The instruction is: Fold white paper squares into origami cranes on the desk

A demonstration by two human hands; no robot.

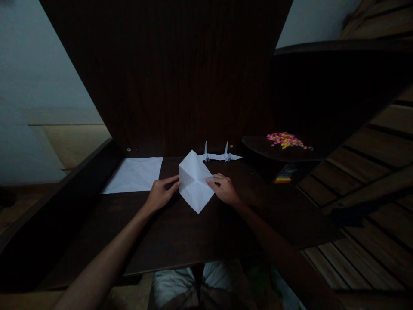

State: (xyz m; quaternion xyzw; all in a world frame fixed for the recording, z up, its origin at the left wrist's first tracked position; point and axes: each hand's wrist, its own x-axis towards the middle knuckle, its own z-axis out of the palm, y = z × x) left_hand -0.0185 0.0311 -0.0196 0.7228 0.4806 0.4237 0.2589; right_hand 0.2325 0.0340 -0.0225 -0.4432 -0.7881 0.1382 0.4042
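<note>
A creased white sheet of origami paper [195, 183] is held up over the dark desk, its corners pointing away from me and toward me. My left hand [162, 192] pinches its left edge between thumb and fingers. On the opposite edge, my right hand [225, 188] grips the paper, thumb on top and fingers behind. Just beyond the sheet stand two folded paper cranes [206, 157] [227, 156], side by side against the back panel. The near sheet hides part of the left crane's wing.
Flat white paper [135, 174] lies at the desk's back left. A small curved shelf [258, 144] on the right bears a heap of colourful small pieces [285, 140]. Yellow-orange items [283, 179] sit beneath it. A raised side board [64, 189] borders the desk's left.
</note>
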